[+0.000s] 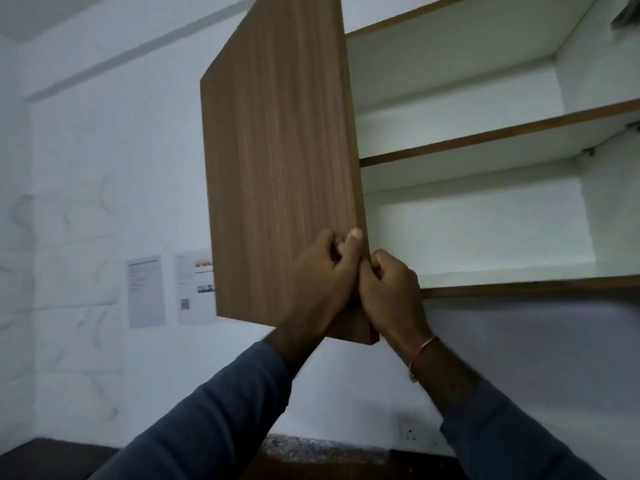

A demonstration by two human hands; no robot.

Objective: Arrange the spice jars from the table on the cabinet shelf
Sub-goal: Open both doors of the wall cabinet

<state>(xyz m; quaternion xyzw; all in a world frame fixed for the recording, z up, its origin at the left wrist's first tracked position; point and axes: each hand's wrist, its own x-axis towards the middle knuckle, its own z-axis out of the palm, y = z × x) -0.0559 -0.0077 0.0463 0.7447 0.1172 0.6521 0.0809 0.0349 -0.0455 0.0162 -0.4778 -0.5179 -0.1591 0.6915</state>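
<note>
Both hands (356, 275) grip wood-grain cabinet door (277, 161); white shelf (485, 140) inside.

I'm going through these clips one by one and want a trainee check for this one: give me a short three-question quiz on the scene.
1. True or false: spice jars already stand on the cabinet shelf.
2. Which hand wears the thread bracelet?
3. The cabinet door is: A) shut B) swung open C) missing.

Key:
1. False; both visible shelves look bare.
2. The right hand.
3. B; the left hand and the right hand both have a grip on its lower corner.
</note>
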